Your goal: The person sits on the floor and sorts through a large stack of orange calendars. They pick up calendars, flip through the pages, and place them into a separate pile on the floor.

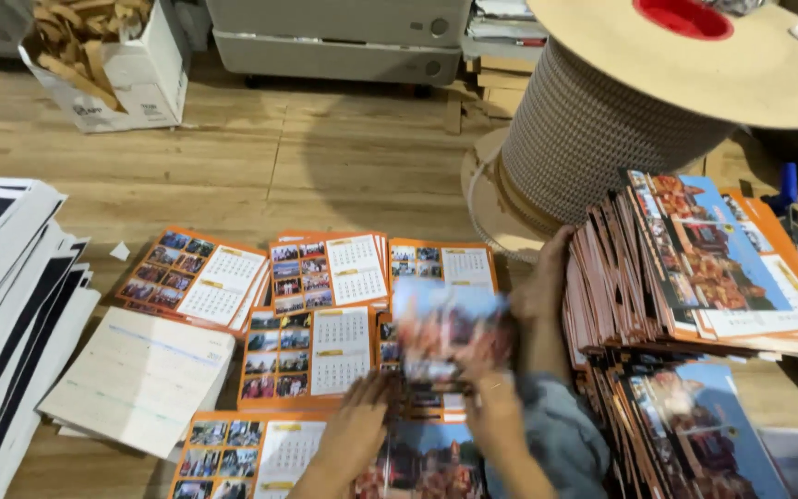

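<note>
My right hand point(494, 402) grips a blurred colour picture sheet point(445, 328) and holds it just above the floor. My left hand point(357, 427) lies with fingers spread on an orange calendar page point(302, 356), next to a picture page point(431, 467) lying in front of me. Several orange calendar pages point(330, 268) with photo grids lie in rows on the wooden floor. A bare limb point(545, 277) with a grey cuff point(561, 439) reaches up against the tall stack; I cannot tell if it is a hand or a foot.
A tall slanted stack of printed pages point(695, 268) stands at the right. Behind it is a big spool of wire binding point(602, 120) with cardboard flanges. Black-and-white sheets point(2, 305) pile up at the left, beside a pale sheet point(140, 379). A box of cardboard scraps point(113, 65) sits far left.
</note>
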